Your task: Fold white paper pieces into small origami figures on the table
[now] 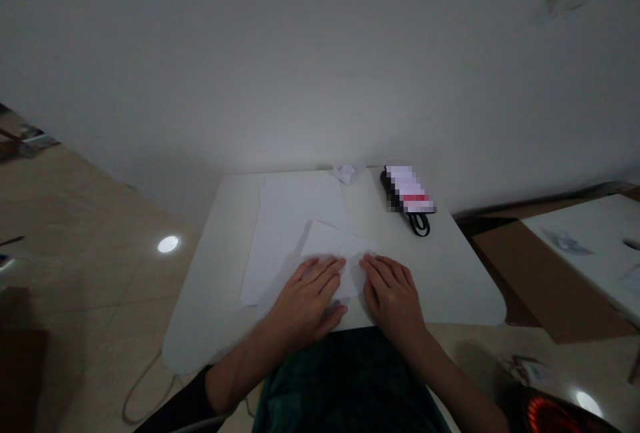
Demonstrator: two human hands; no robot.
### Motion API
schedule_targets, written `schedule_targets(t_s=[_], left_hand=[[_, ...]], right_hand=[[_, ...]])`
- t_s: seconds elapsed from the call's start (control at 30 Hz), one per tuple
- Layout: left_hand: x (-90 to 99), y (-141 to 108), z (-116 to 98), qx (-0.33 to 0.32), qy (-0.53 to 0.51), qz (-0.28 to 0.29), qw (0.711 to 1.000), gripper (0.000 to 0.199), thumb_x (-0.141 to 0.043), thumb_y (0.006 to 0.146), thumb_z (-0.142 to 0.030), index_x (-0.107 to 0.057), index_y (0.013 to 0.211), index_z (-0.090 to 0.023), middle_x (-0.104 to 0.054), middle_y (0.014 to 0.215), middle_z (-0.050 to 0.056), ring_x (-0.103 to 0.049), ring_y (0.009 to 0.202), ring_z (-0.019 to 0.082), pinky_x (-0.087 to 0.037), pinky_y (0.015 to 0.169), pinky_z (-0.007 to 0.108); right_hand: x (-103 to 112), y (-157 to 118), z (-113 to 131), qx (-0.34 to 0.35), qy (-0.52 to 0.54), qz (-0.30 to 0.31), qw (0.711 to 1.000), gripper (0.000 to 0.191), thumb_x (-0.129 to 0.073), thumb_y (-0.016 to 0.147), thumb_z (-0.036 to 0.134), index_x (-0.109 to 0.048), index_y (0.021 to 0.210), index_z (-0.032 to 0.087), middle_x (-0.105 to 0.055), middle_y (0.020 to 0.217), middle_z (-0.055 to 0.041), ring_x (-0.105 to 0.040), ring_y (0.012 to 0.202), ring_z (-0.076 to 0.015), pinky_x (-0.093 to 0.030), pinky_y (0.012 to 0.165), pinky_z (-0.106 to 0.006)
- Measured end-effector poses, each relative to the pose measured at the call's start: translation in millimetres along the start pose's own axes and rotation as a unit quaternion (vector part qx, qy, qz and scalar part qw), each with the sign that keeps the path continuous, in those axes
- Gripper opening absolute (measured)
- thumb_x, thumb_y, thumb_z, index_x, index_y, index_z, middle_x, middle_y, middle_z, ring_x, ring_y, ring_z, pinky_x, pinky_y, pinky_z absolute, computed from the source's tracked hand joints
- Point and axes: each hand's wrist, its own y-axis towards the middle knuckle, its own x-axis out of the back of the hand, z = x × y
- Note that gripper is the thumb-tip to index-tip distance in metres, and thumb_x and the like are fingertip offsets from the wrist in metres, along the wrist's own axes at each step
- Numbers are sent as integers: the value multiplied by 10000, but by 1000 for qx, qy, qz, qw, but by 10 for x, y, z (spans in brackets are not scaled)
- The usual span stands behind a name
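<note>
**Small white paper lies beneath two spread hands**

In the head view, the paper sits near the close edge of a white table, turned at a slant. It is plain, with straight edges and faint lines on its surface; whether these are creases or overlapping layers is hard to tell. Its far part shows clearly, while the fingers hide much of the near part.

The left hand lies palm down on the paper's left side, fingers extended and grasping nothing. The right hand rests at its right side, also palm down, fingers lightly bent and unclenched. A narrow gap separates the fingertips.

Under the paper's left portion is a larger white sheet, reaching toward the wall. Crumpled paper sits at the table's far edge. To its right lies a flat item with a pixelated face, a black strap looped beside it. Brown cardboard and another white surface stand well apart at right.
</note>
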Motion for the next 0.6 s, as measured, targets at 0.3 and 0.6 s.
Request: schedule_targets(t_s=[0.3, 0.6], left_hand=[[-47, 174, -196, 64, -39, 3, 997, 681, -507, 874, -547, -393, 1437, -182, -480, 1429, 137, -424, 1305, 313, -322, 1083, 504], [300, -238, 292, 74, 6, -69, 995, 585, -412, 869, -37, -448, 1402, -273, -366, 1518, 93, -320, 1387, 277, -325, 1080, 514]], right_hand=[[2, -15, -11, 21, 26, 8, 999, 347, -461, 876, 90, -633, 1172, 145, -662, 1205, -121, -562, 1121, -272, -449, 925, -456], [-30, 29, -71, 52, 86, 11, 995, 367, -432, 880, 61, -586, 1211, 96, -613, 1272, -169, -536, 1214, -269, -484, 943, -452]])
